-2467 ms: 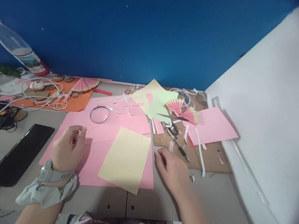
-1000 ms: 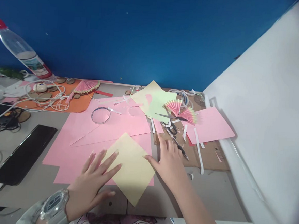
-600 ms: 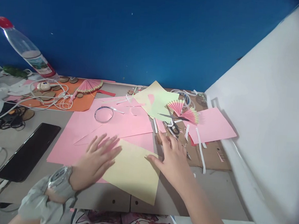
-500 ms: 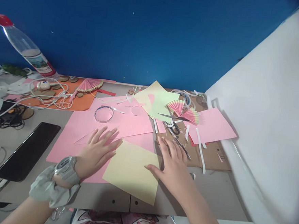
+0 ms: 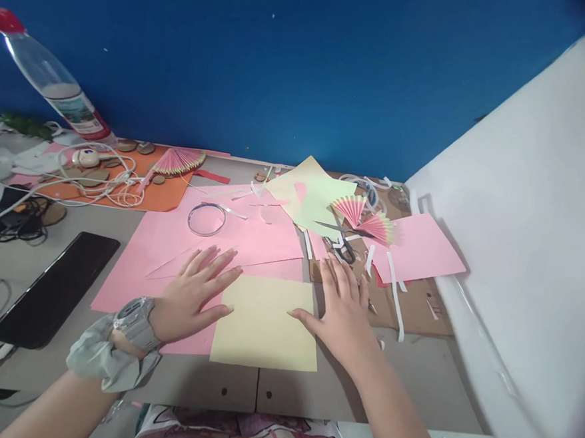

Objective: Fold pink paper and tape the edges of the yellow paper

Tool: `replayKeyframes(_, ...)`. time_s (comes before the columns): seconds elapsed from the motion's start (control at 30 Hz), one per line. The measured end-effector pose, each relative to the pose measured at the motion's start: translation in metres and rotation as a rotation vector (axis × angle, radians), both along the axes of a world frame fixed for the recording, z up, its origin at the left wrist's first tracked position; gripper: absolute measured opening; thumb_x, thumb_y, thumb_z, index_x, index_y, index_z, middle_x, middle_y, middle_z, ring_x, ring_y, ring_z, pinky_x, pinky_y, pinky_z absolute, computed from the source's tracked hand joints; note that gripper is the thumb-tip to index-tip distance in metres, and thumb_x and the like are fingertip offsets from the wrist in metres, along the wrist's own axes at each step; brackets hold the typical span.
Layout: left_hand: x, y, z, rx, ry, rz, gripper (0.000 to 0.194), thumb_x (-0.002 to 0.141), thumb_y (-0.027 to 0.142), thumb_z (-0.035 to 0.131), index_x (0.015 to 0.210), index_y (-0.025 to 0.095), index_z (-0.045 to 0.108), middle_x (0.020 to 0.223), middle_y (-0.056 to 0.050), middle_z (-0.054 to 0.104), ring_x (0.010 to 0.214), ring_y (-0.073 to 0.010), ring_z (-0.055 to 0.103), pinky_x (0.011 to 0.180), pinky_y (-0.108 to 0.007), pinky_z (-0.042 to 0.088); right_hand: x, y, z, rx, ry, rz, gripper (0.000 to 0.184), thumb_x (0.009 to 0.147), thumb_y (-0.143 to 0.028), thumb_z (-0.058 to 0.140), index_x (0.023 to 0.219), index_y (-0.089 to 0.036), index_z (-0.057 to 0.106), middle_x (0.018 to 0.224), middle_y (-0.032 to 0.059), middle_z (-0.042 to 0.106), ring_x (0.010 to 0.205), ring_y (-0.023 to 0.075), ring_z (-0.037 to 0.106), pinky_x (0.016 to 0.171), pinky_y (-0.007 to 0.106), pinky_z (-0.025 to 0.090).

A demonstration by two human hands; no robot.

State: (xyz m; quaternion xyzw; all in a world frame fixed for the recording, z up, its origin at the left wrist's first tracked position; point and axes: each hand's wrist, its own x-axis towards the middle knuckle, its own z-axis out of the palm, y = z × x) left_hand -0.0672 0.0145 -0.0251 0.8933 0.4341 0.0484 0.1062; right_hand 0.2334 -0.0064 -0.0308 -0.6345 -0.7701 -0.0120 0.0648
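A pale yellow sheet of paper (image 5: 265, 324) lies square to the desk's front edge, on top of large pink sheets (image 5: 171, 237). My left hand (image 5: 192, 292) rests flat with fingers spread on the pink paper, its thumb touching the yellow sheet's left edge. My right hand (image 5: 343, 309) lies flat and open at the sheet's right edge, thumb on the paper, fingers over brown cardboard (image 5: 416, 308). A watch and a grey scrunchie (image 5: 107, 359) are on my left wrist. Neither hand holds anything.
Scissors (image 5: 341, 246), a partly hidden pen and two pink folded fans (image 5: 365, 217) lie beyond my right hand. A tape ring (image 5: 206, 218), a black slab (image 5: 52, 285), white cables (image 5: 94, 185), an orange sheet and a tilted bottle (image 5: 51, 82) are on the left. A white board (image 5: 522, 228) rises at right.
The yellow sheet has turned from a slanted lie to square with the desk edge. Both hands went from curled to flat and slid with it, left hand moving up onto the pink paper.
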Motion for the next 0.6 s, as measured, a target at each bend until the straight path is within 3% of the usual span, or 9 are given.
replayKeyframes(0.33, -0.003, 0.002, -0.005, 0.001, -0.075, 0.044, 0.056, 0.089, 0.044, 0.046, 0.14, 0.025, 0.033, 0.152, -0.007, 0.017, 0.136, -0.0341, 0.013, 0.107, -0.056, 0.02, -0.008, 0.013, -0.003, 0.002, 0.088, 0.037, 0.094, 0.072, -0.072, 0.048, 0.142, -0.015, 0.023, 0.147, 0.0142, 0.027, 0.134, 0.0331, 0.022, 0.107, 0.056, 0.013)
replayKeyframes(0.5, -0.004, 0.004, -0.003, -0.036, -0.094, 0.037, 0.054, 0.089, 0.043, 0.047, 0.138, 0.025, 0.035, 0.151, -0.007, 0.021, 0.135, -0.0331, 0.016, 0.106, -0.053, 0.026, -0.001, 0.015, -0.002, 0.029, 0.155, 0.016, 0.074, 0.078, -0.059, 0.053, 0.137, -0.019, 0.031, 0.143, 0.0117, 0.033, 0.133, 0.029, 0.025, 0.108, 0.053, 0.015)
replayKeyframes(0.6, -0.004, 0.004, -0.001, -0.041, -0.106, 0.037, 0.053, 0.088, 0.042, 0.048, 0.137, 0.024, 0.036, 0.15, -0.007, 0.022, 0.134, -0.0326, 0.016, 0.106, -0.052, 0.028, 0.001, 0.018, -0.003, 0.041, 0.184, -0.023, 0.072, 0.078, -0.055, 0.056, 0.136, -0.019, 0.033, 0.142, 0.0115, 0.034, 0.132, 0.0287, 0.026, 0.108, 0.052, 0.018)
